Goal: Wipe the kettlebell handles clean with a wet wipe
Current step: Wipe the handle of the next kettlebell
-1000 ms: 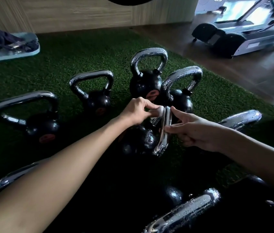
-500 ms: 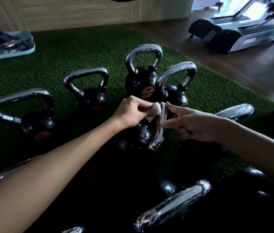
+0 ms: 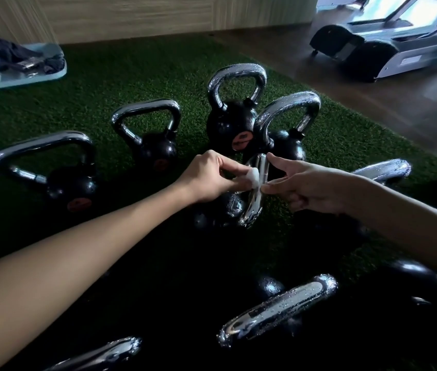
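handle (image 3: 257,194) of centre kettlebell (image 3: 220,210): chrome, glossy, seen edge-on, upright over black ball. stands on green turf (image 3: 131,76) amid other kettlebells (image 3: 155,153). wet wipe (image 3: 254,177): small white wad pressed to handle's left side. left hand (image 3: 206,178) pinches wipe between thumb and fingertips. right hand (image 3: 308,183): index and thumb straight, tips at handle's right edge, gripping nothing; remaining fingers curled. neighbouring handles (image 3: 279,306) beaded with droplets.

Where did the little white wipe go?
In the head view it is in the middle: the wet wipe is pinched in the left hand against the shiny handle of the centre kettlebell, with the right hand just across from it.
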`<state>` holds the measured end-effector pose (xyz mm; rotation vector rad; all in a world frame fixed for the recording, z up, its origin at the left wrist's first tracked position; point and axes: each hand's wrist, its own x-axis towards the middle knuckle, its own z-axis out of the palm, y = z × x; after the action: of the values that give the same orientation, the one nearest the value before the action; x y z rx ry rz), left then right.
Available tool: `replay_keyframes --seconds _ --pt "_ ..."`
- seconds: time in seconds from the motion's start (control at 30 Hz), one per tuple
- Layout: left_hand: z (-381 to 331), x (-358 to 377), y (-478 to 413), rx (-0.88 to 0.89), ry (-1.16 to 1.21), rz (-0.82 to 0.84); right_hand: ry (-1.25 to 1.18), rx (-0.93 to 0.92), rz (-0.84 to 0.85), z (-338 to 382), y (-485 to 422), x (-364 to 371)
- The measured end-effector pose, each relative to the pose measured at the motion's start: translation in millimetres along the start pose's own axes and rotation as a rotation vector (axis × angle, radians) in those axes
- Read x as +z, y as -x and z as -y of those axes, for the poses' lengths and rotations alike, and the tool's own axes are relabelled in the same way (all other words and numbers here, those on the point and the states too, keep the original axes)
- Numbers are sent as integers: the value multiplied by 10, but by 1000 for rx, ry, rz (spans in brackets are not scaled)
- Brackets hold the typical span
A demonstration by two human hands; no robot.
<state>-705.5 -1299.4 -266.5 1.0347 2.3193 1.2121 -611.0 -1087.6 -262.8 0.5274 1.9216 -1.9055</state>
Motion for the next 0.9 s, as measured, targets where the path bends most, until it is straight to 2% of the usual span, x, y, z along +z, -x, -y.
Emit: replay_keyframes --seconds 0.23,0.3,0.5,0.6,0.73,0.8,0.9 --pt "150 41 431 6 13 118 15 -4 -6 -16 47 -8" --pt "185 71 452 9 56 112 11 -5 -12 -7 45 -3" --pt "449 40 587 -15 -20 115 13 10 0 4 73 38" --pt "503 74 632 38 -27 73 19 4 -17 19 75 73" --pt "507 -26 586 103 -177 84 26 2 -78 61 65 142" --pt "517 -193 545 79 -231 26 40 -7 -142 120 42 248" --pt "488 -531 507 -96 -117 -173 76 -6 -202 287 -52 474"
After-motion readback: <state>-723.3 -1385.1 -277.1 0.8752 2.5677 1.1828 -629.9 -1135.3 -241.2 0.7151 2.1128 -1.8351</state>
